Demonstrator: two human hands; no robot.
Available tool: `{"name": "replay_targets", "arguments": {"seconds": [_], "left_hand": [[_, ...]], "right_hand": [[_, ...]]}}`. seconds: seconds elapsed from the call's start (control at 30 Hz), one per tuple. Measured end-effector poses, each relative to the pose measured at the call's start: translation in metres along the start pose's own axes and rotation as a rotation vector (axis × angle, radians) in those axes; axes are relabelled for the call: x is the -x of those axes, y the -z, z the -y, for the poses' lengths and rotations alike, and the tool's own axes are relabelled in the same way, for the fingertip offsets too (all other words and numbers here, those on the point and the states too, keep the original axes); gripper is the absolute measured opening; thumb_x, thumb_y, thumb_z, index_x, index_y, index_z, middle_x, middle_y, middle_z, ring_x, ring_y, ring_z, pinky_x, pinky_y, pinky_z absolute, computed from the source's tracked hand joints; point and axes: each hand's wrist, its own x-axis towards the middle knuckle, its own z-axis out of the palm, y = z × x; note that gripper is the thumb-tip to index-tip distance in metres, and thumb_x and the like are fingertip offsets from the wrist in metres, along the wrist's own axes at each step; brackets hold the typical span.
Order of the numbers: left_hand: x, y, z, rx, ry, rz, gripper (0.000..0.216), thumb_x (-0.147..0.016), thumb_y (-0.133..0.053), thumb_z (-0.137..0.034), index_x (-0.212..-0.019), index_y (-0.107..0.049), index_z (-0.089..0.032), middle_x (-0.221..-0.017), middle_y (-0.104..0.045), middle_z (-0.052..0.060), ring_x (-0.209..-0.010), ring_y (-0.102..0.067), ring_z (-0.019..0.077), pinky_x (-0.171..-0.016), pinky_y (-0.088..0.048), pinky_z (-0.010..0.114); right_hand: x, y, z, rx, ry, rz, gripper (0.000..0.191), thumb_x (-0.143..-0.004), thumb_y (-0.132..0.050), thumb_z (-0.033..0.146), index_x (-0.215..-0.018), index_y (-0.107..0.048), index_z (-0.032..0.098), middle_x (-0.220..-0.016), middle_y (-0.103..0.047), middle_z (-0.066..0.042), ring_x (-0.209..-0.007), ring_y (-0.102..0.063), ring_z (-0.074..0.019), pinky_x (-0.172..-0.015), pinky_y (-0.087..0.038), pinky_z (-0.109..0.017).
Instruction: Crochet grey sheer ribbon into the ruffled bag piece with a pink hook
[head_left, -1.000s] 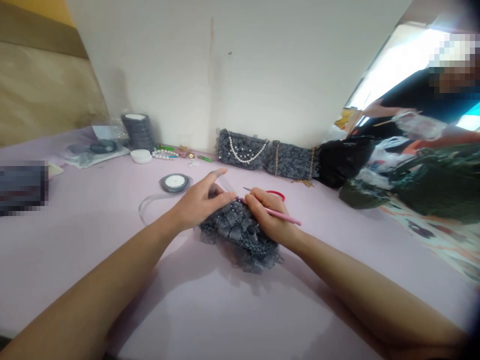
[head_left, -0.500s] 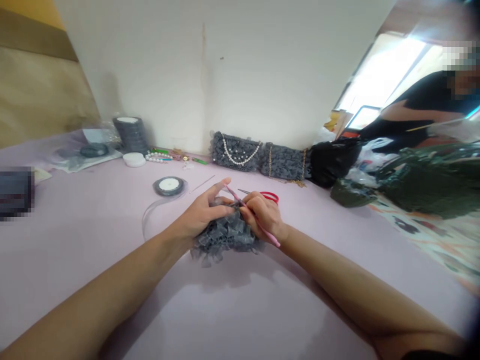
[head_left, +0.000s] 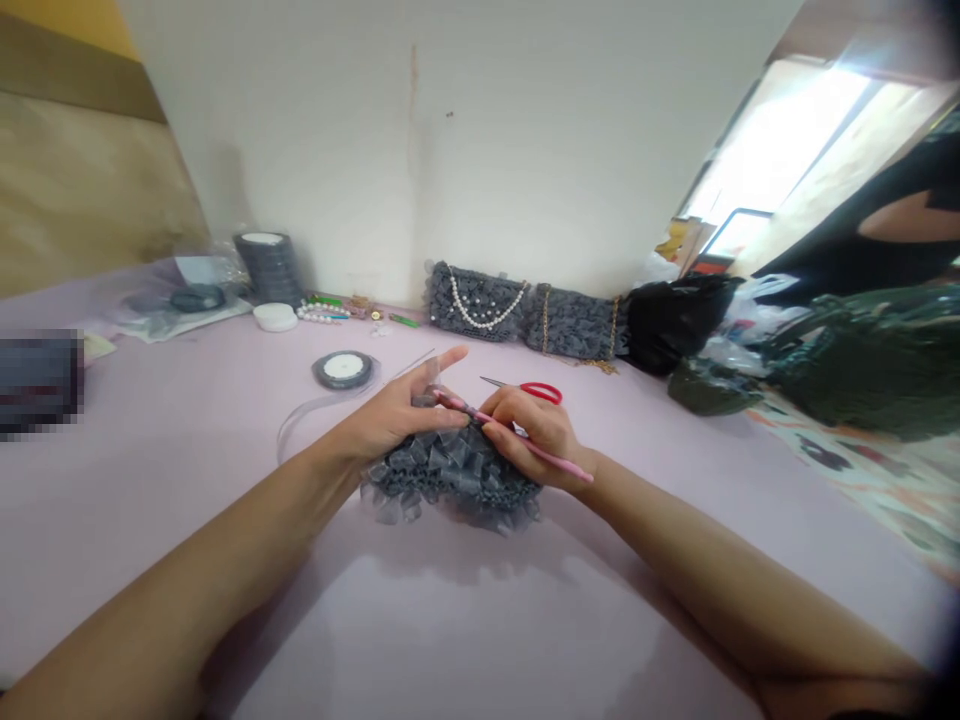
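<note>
My right hand (head_left: 534, 430) is closed around a pink crochet hook (head_left: 562, 464), whose tip points left over the top edge of a ruffled grey crochet piece (head_left: 457, 468). Thumb and fingers of my left hand (head_left: 397, 410) pinch the upper left of that piece, with the index finger stretched up and away. A grey sheer ribbon (head_left: 289, 425) loops from a ribbon spool (head_left: 343, 369) toward my left hand. Just beyond my right hand lie scissors with red handles (head_left: 541, 393). A thin needle-like rod (head_left: 411, 363) is partly hidden behind my left hand.
Against the wall stand a ruffled grey bag with pearls (head_left: 476, 300) and another with a gold chain (head_left: 574, 322). A black plastic bag (head_left: 679, 318) is beside them. Stacked spools (head_left: 266, 268), a white disc (head_left: 275, 317) and pearl beads (head_left: 322, 312) sit back left. A person (head_left: 877, 215) is at right.
The pink hook has swung flatter, its handle end farther right. My left index finger has lifted, and the ruffled piece is spread wider. The view has shifted slightly.
</note>
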Motion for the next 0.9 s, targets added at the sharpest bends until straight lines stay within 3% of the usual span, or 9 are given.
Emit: {"name": "replay_targets", "arguments": {"seconds": [0.27,0.53,0.7,0.8,0.9], "left_hand": [[0.0,0.018,-0.003,-0.077,0.068,0.047,0.087,-0.073,-0.078,-0.023,-0.15,-0.038,-0.021,-0.081,-0.064,-0.003,-0.074,-0.058,0.0112,-0.07,-0.04,0.025],[0.0,0.029,0.0,0.036,0.144,0.077,0.077,-0.072,-0.078,-0.02,-0.143,-0.048,-0.021,-0.079,-0.061,-0.004,-0.068,-0.055,0.0089,-0.064,-0.039,0.023],[-0.003,0.035,0.002,0.029,0.177,0.152,0.07,-0.071,-0.076,-0.018,-0.137,-0.054,-0.02,-0.074,-0.059,-0.004,-0.064,-0.053,0.009,-0.061,-0.039,0.023],[-0.003,0.037,0.002,0.043,0.184,0.17,0.066,-0.068,-0.076,-0.017,-0.132,-0.06,-0.022,-0.075,-0.06,-0.003,-0.066,-0.054,0.0108,-0.061,-0.04,0.024],[-0.002,0.038,0.002,0.03,0.172,0.185,0.062,-0.068,-0.077,-0.019,-0.128,-0.064,-0.024,-0.077,-0.062,-0.002,-0.067,-0.055,0.0119,-0.063,-0.042,0.025]], "right_hand": [[-0.006,0.013,0.003,0.061,0.057,0.115,0.011,-0.096,-0.051,0.015,-0.086,-0.05,0.02,-0.097,-0.068,-0.009,-0.079,-0.062,-0.0137,-0.066,-0.052,-0.025],[-0.012,0.02,0.008,0.056,0.064,0.185,0.012,-0.095,-0.049,0.011,-0.086,-0.052,0.018,-0.108,-0.069,-0.013,-0.086,-0.065,-0.0141,-0.071,-0.053,-0.026],[-0.014,0.022,0.012,-0.059,-0.024,0.225,0.014,-0.097,-0.048,0.015,-0.085,-0.056,0.017,-0.108,-0.07,-0.011,-0.086,-0.066,-0.0129,-0.071,-0.052,-0.024],[-0.014,0.023,0.015,-0.135,-0.109,0.245,0.014,-0.098,-0.048,0.017,-0.098,-0.062,0.016,-0.107,-0.07,-0.01,-0.077,-0.066,-0.0102,-0.068,-0.051,-0.023],[-0.013,0.022,0.015,-0.256,-0.26,0.23,0.02,-0.099,-0.049,0.021,-0.109,-0.065,0.014,-0.085,-0.072,-0.005,-0.065,-0.064,-0.0087,-0.061,-0.05,-0.021]]}}
